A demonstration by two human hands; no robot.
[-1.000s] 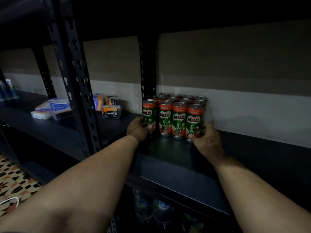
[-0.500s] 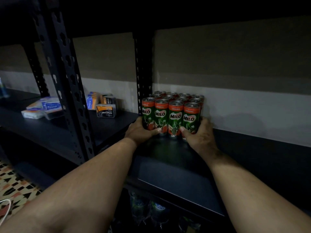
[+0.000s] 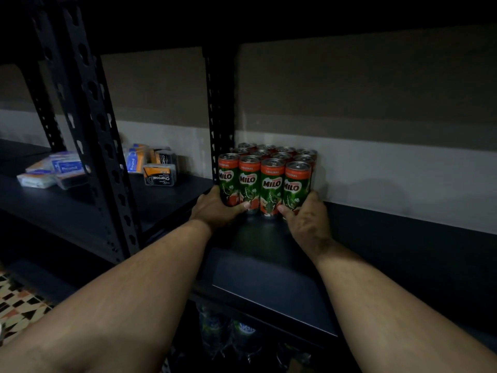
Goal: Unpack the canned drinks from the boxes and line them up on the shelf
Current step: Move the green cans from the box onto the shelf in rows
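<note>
A tight block of green and red Milo cans [image 3: 265, 181] stands several rows deep on the dark shelf [image 3: 269, 267], close to the back wall and just right of a black upright post. My left hand [image 3: 215, 208] wraps the bottom of the front left cans. My right hand [image 3: 306, 216] presses against the base of the front right cans. Both hands squeeze the block from its two sides. No box is in view.
The black slotted post [image 3: 219, 114] stands right beside the cans, and another post [image 3: 88, 125] rises nearer me on the left. Small packets [image 3: 158, 168] and pouches [image 3: 53, 170] lie on the left shelf. Bottles [image 3: 242, 332] sit on the shelf below. Patterned floor shows bottom left.
The block of cans has slid back toward the wall and closer to the post, my hands moving with it and closing in around the front row's base.
</note>
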